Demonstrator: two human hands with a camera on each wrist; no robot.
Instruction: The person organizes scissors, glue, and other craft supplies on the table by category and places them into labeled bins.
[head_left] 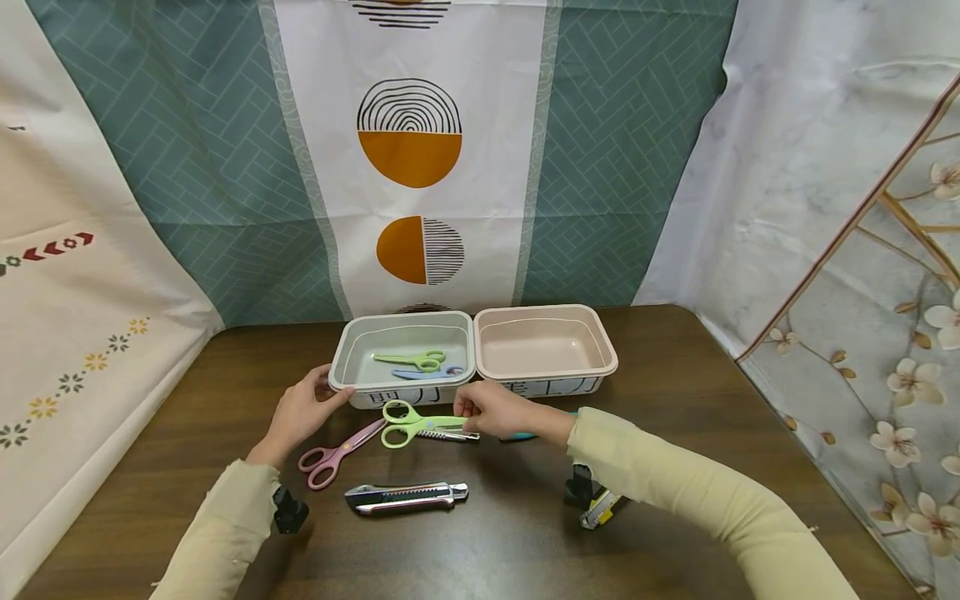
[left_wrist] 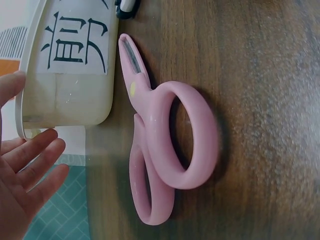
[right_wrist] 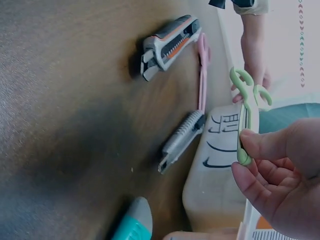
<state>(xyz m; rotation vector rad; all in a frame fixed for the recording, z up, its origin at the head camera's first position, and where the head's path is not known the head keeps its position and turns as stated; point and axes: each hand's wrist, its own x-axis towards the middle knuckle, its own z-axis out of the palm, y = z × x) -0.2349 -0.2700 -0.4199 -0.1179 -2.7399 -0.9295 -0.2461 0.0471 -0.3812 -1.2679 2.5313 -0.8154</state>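
My right hand pinches a pair of light green scissors by the blade end between thumb and fingers. The scissors' handles point left, and they hang over the table in front of the bins. At the left end of the grey-green bin, my left hand touches the rim, thumb at the front and fingers fairly straight along the end wall. Inside that bin lie green scissors and a blue-handled pair. Pink scissors rest on the table near my left hand.
A pink-beige bin stands against the grey-green one. On the wooden table lie a silver-and-black box cutter, a slim metal cutter, a teal-handled tool and a yellow cutter. Patterned cloth hangs behind.
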